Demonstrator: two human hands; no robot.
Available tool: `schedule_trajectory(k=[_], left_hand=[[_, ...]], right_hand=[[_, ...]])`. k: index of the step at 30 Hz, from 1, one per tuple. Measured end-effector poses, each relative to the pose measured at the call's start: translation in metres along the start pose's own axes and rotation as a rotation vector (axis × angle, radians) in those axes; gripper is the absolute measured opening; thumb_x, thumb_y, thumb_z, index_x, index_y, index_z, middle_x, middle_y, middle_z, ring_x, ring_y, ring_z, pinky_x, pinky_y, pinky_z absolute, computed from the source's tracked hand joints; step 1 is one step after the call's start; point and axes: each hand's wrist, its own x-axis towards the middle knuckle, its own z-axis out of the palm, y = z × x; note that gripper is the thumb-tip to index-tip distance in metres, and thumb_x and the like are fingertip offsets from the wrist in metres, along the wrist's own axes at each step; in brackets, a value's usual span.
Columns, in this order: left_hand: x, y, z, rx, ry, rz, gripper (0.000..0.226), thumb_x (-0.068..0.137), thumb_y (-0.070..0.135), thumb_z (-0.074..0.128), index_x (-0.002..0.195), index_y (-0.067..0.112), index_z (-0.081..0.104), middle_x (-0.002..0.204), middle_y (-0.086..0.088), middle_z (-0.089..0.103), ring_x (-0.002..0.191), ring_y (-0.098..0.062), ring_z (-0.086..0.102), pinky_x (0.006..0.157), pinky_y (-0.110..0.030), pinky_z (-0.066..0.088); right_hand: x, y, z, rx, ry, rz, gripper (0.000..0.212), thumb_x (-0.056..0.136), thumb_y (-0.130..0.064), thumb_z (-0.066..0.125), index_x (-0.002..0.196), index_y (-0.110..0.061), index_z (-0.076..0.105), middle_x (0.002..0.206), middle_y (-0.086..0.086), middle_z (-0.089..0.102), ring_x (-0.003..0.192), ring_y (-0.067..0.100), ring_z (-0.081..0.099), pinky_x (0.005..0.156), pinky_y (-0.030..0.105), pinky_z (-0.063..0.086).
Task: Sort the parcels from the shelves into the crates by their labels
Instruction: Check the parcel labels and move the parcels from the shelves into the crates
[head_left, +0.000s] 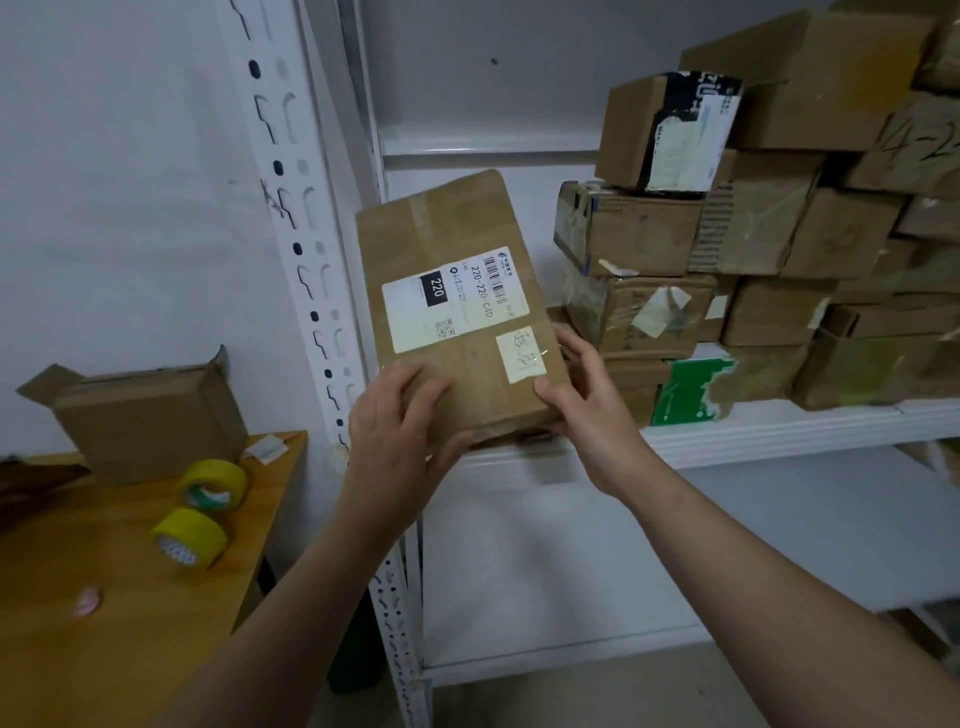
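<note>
A flat brown cardboard parcel (457, 306) is held up in front of the white shelf unit, its face toward me. It carries a white shipping label reading 220 and a small yellow handwritten sticker. My left hand (400, 421) grips its lower left corner, thumb on the face and fingers underneath. My right hand (582, 395) grips the lower right edge, thumb beside the yellow sticker. Many more brown parcels (753, 249) are stacked on the shelf (779, 426) to the right. No crate is in view.
A wooden table (104, 597) stands at the left with an open cardboard box (150, 415), two yellow tape rolls (200, 512) and a small pink object (87, 600). A perforated white shelf upright (306, 260) rises between table and shelves. A lower shelf board (675, 545) lies below.
</note>
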Motion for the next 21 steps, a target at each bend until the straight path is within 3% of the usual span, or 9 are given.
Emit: schedule_trajectory(k=[3,6,9,12,15,17,19,21], left_hand=[[-0.008,0.006,0.005,-0.242,-0.053,-0.136,0.057,0.093,0.054,0.041,0.135,0.016,0.045,0.151,-0.010,0.024,0.138,-0.023,0.022,0.107,-0.041,0.027],[-0.005,0.007,0.006,-0.284,-0.006,-0.203,0.059,0.090,0.046,0.052,0.142,0.021,0.036,0.156,-0.003,0.012,0.142,-0.021,0.013,0.109,-0.040,0.022],[0.010,0.012,0.003,-0.292,0.016,-0.238,0.083,0.079,0.045,0.068,0.147,0.026,0.025,0.158,0.000,0.005,0.143,-0.021,0.009,0.109,-0.037,0.017],[0.025,0.019,-0.003,-0.493,0.046,-0.368,0.110,0.067,0.043,0.080,0.149,0.035,0.006,0.158,0.006,-0.003,0.145,-0.018,0.009,0.110,-0.035,0.019],[0.027,0.036,-0.005,-0.736,0.084,-0.446,0.122,0.066,0.037,0.083,0.149,0.038,-0.007,0.155,0.013,0.007,0.142,-0.009,0.018,0.115,-0.041,0.023],[0.020,0.054,-0.003,-0.847,0.097,-0.465,0.121,0.071,0.034,0.081,0.147,0.039,-0.013,0.144,0.023,0.014,0.131,0.003,0.026,0.108,-0.030,0.029],[0.011,0.070,0.001,-0.916,0.099,-0.519,0.119,0.074,0.031,0.080,0.146,0.041,-0.015,0.142,0.021,0.017,0.126,0.000,0.034,0.103,-0.030,0.034],[0.002,0.086,0.005,-1.026,0.097,-0.559,0.117,0.075,0.024,0.079,0.145,0.045,-0.012,0.150,0.006,0.028,0.126,-0.010,0.045,0.104,-0.038,0.042]], right_hand=[[-0.015,0.004,-0.003,-0.002,0.039,-0.039,0.051,0.076,-0.024,0.063,0.112,-0.056,0.050,0.105,-0.031,0.063,0.104,-0.007,0.058,0.083,0.025,0.052],[-0.030,0.008,-0.013,0.025,0.090,-0.083,0.050,0.072,-0.024,0.065,0.112,-0.053,0.056,0.114,-0.019,0.063,0.113,0.008,0.057,0.087,0.034,0.053],[-0.043,0.005,-0.024,0.102,0.166,-0.112,0.049,0.067,-0.031,0.068,0.115,-0.041,0.061,0.118,-0.007,0.063,0.112,0.020,0.059,0.077,0.031,0.052],[-0.054,0.002,-0.036,0.327,0.255,-0.091,0.049,0.068,-0.016,0.067,0.115,-0.024,0.060,0.117,0.005,0.063,0.101,0.020,0.062,0.068,0.026,0.052],[-0.066,-0.004,-0.046,0.498,0.346,-0.049,0.051,0.067,-0.010,0.063,0.115,-0.022,0.052,0.114,0.011,0.060,0.087,0.015,0.067,0.066,0.027,0.054],[-0.075,-0.008,-0.052,0.538,0.388,-0.043,0.053,0.067,-0.009,0.064,0.116,-0.023,0.051,0.108,0.009,0.062,0.083,0.013,0.068,0.069,0.029,0.054],[-0.086,-0.014,-0.061,0.550,0.415,-0.041,0.058,0.067,-0.011,0.066,0.121,-0.024,0.050,0.104,0.006,0.066,0.084,0.013,0.069,0.075,0.032,0.054],[-0.098,-0.020,-0.073,0.549,0.429,-0.034,0.064,0.069,-0.017,0.070,0.127,-0.027,0.046,0.099,0.000,0.072,0.087,0.011,0.069,0.075,0.032,0.055]])
